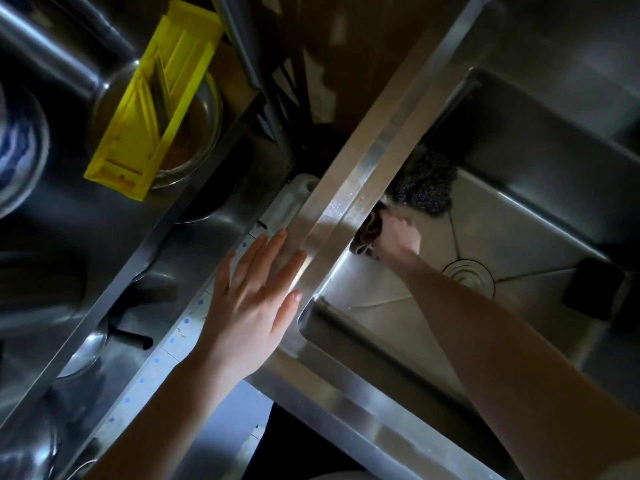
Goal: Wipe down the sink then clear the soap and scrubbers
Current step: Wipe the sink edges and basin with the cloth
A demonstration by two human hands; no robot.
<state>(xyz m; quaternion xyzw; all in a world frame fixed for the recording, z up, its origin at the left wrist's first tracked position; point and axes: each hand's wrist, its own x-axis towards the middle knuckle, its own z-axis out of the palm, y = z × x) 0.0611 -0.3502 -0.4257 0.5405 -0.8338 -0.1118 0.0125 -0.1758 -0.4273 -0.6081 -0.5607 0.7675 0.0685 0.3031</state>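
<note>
The right hand (398,237) is clamping its grip on a dark crumpled cloth (367,233), centre frame, against the stainless steel sink (519,216) wall; left hand (252,299) is resting splayed, holding nothing, on the rim. The cloth could snag the dark mesh scrubber (424,185) touching it above, dragging it along.

The room is dim, with light falling in a bright band along the steel bench (349,188) rim and fading to near black at the left. Beside the bench's left edge stands a steel rack (145,244) holding a yellow plastic tray (156,98) that leans over a round metal bowl (204,133). Between rack and bench runs a strip of pale floor tile (180,341) with small blue marks. A brown wall (329,46) with pale worn patches rises at the far side.
</note>
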